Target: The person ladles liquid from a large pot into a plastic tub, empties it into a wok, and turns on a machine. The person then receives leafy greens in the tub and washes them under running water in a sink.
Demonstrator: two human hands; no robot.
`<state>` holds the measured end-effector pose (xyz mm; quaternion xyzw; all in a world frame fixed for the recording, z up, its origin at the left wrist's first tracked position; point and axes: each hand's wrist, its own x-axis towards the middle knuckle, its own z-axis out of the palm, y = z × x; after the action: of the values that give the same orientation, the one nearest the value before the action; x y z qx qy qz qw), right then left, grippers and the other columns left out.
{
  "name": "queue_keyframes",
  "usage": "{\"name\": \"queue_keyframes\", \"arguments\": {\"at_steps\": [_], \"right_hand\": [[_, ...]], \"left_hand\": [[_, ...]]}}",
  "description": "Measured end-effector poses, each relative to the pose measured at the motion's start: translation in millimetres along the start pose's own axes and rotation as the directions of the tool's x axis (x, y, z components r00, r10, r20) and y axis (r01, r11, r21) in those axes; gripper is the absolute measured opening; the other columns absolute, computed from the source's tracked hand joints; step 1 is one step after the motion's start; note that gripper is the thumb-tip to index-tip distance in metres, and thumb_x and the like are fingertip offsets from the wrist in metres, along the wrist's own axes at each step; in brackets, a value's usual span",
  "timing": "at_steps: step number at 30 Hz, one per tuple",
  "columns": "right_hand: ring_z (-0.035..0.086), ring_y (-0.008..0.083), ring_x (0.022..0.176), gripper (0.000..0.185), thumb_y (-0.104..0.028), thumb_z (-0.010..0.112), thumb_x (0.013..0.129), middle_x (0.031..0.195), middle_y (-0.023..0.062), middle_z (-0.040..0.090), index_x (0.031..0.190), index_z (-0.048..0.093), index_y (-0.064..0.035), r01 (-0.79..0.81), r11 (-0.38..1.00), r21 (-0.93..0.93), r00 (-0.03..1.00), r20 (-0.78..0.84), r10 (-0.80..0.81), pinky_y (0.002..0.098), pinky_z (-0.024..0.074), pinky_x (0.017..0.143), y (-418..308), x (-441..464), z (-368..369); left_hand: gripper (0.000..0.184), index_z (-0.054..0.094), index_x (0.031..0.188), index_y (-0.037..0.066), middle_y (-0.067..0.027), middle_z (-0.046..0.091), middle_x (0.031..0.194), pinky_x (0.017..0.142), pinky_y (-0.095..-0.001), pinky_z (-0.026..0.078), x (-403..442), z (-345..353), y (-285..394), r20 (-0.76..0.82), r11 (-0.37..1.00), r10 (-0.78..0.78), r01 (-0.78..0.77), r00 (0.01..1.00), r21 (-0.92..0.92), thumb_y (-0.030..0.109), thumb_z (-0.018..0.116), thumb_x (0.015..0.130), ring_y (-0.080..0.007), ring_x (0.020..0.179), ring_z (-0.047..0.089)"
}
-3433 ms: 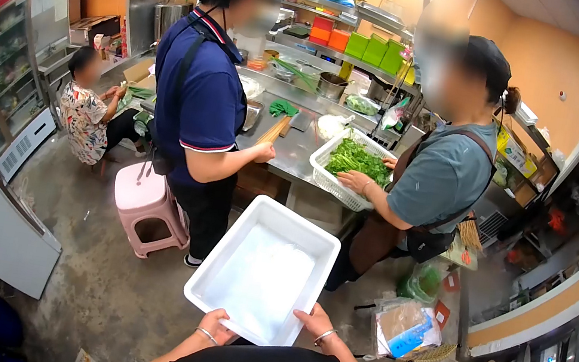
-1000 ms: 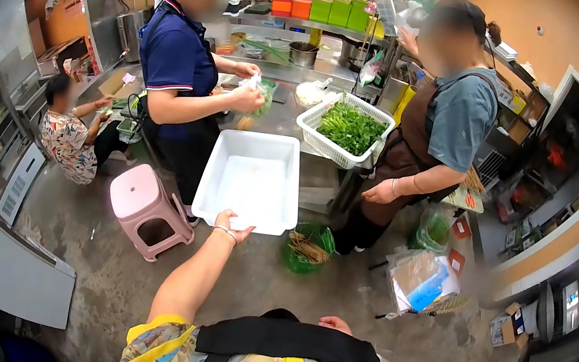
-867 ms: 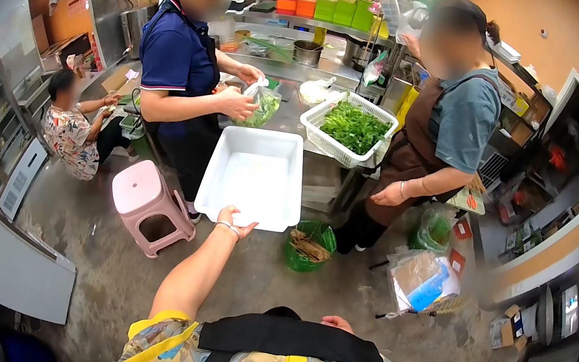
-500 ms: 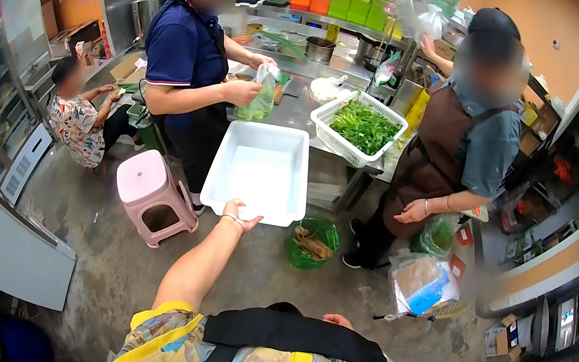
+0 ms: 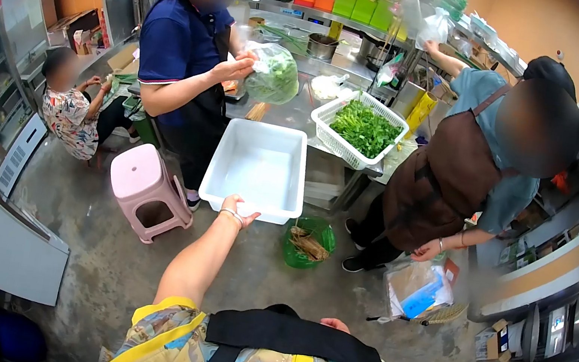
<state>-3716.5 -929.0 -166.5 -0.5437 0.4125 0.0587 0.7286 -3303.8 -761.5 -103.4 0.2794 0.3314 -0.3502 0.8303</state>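
An empty white plastic tub [image 5: 258, 165] is held out in front of me. My left hand [image 5: 237, 212] grips its near rim, with the thumb and fingers closed round the edge. The tub's far edge is beside the steel worktable [image 5: 299, 118]; whether it rests on the table I cannot tell. Only a small part of my right hand [image 5: 336, 324] shows, close to my body past the apron's edge, and its fingers are mostly hidden. Right of the tub, a white basket [image 5: 323, 120] holds leafy greens [image 5: 364, 128].
A person in a navy shirt [image 5: 174, 49] holds a plastic bag of greens [image 5: 274, 76]. On the right, a person in a brown apron [image 5: 449, 176] leans aside. A pink stool [image 5: 152, 189], a green-lined bin [image 5: 308, 245] and a bag of papers [image 5: 418, 288] stand on the floor. Another person [image 5: 70, 108] sits far left.
The person in navy has raised and turned the bag of greens. The brown-aproned person has leaned right and lower. My left hand still holds the tub in nearly the same place.
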Motion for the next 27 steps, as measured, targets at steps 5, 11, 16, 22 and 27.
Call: {"name": "queue_keyframes", "arguments": {"at_steps": [5, 11, 16, 22, 27], "right_hand": [[0.057, 0.0122, 0.074, 0.024, -0.013, 0.063, 0.076, 0.082, 0.0043, 0.059, 0.096, 0.055, -0.0007, 0.017, 1.0, -0.022, 0.999, -0.03, -0.018, 0.0238, 0.0458, 0.068, 1, 1, -4], [0.057, 0.0127, 0.075, 0.024, -0.012, 0.063, 0.077, 0.083, 0.0048, 0.06, 0.096, 0.054, -0.0005, -0.022, 1.0, -0.009, 0.999, -0.03, 0.021, 0.0242, 0.0457, 0.069, 3, 12, -8], [0.057, 0.0135, 0.078, 0.026, -0.012, 0.061, 0.077, 0.084, 0.006, 0.06, 0.098, 0.053, 0.0004, -0.01, 1.0, 0.011, 1.0, 0.015, 0.01, 0.0247, 0.0452, 0.072, 4, 14, -12], [0.058, 0.0139, 0.081, 0.025, -0.011, 0.06, 0.077, 0.084, 0.0065, 0.06, 0.098, 0.054, 0.0004, -0.032, 0.997, -0.073, 0.999, -0.018, 0.031, 0.025, 0.0452, 0.072, -5, 5, -7], [0.058, 0.014, 0.078, 0.023, -0.01, 0.059, 0.078, 0.084, 0.0067, 0.06, 0.098, 0.053, 0.0012, -0.037, 0.995, -0.097, 0.999, -0.025, 0.035, 0.0252, 0.0464, 0.071, -8, 3, -2]], "left_hand": [[0.037, 0.042, 0.1, 0.006, -0.0165, 0.045, 0.109, 0.08, -0.0569, 0.043, 18, 1, 10, 0.06, 0.998, 0.004, 0.0, 0.998, -0.064, 0.011, 0.047, 0.063, -0.0372, 0.102, 0.045], [0.036, 0.041, 0.1, 0.003, -0.0175, 0.045, 0.11, 0.083, -0.0573, 0.041, 13, 7, 10, 0.026, 0.998, 0.032, -0.03, 0.999, -0.062, 0.011, 0.046, 0.066, -0.0363, 0.103, 0.046], [0.041, 0.041, 0.104, 0.004, -0.0164, 0.042, 0.112, 0.082, -0.0574, 0.042, 14, -1, 9, 0.063, 0.998, 0.004, 0.0, 0.998, -0.062, 0.01, 0.048, 0.065, -0.0361, 0.105, 0.043], [0.043, 0.041, 0.105, 0.002, -0.0178, 0.044, 0.11, 0.08, -0.0564, 0.043, 29, -37, -3, 0.038, 0.998, -0.051, 0.05, 0.998, 0.022, 0.014, 0.047, 0.065, -0.0376, 0.103, 0.044], [0.04, 0.042, 0.1, 0.0, -0.019, 0.042, 0.108, 0.08, -0.0556, 0.043, 14, -47, -14, 0.069, 0.999, -0.033, 0.033, 0.997, 0.013, 0.012, 0.049, 0.063, -0.0356, 0.1, 0.045]]}}
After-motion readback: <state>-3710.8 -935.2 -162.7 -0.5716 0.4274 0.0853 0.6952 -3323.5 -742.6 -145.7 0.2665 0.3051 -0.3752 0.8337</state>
